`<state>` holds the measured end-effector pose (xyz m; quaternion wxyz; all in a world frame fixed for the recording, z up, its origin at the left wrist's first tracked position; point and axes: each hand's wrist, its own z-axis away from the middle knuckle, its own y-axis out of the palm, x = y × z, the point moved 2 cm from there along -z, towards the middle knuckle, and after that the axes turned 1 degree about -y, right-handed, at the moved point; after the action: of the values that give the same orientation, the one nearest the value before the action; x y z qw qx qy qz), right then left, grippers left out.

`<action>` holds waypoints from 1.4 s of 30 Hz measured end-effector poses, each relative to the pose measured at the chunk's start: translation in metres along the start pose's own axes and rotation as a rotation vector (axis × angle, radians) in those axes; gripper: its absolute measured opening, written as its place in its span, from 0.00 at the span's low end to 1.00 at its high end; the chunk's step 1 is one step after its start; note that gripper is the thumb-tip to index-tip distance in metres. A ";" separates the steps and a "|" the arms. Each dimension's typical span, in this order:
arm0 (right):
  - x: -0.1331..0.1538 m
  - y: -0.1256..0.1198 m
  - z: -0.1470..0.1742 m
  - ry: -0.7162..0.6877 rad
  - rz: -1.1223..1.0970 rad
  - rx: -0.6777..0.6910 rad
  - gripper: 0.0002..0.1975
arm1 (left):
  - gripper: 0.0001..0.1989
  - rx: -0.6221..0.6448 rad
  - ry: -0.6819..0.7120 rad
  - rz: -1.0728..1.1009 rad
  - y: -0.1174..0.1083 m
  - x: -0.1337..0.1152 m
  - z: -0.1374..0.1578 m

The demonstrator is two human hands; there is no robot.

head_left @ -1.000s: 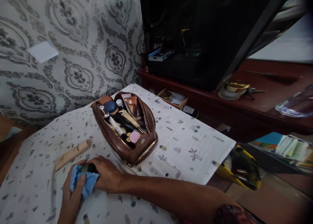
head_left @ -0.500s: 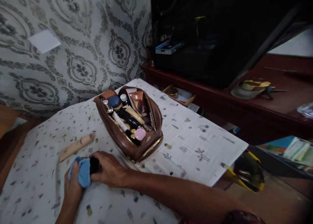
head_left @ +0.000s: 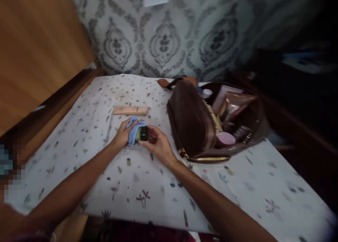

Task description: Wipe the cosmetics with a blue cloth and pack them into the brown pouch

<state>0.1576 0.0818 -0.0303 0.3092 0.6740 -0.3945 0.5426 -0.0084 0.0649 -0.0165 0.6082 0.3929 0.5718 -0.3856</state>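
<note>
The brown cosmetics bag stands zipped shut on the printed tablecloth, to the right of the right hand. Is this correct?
No: the head view shows the brown cosmetics bag open, with a pink lid inside. It does stand on the printed tablecloth, to the right of the right hand.

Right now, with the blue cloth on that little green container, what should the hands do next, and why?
Maybe turn the green container a little against the blue cloth: the left hand holds the cloth at one end, the right hand grips the other, and that darker end isn't covered.
</note>
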 end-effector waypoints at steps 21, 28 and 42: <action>-0.003 -0.007 -0.002 -0.062 0.060 -0.077 0.20 | 0.20 0.452 0.322 -0.234 0.002 -0.004 0.016; -0.004 -0.007 -0.002 -0.090 0.084 -0.083 0.19 | 0.20 0.454 0.337 -0.234 0.003 -0.005 0.015; 0.012 -0.004 0.000 0.021 0.047 -0.040 0.23 | 0.23 0.294 0.198 -0.190 0.002 -0.012 0.009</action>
<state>0.1624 0.0813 -0.0185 0.3139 0.6522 -0.4179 0.5490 -0.0036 0.0573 -0.0038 0.4459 0.4578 0.6010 -0.4800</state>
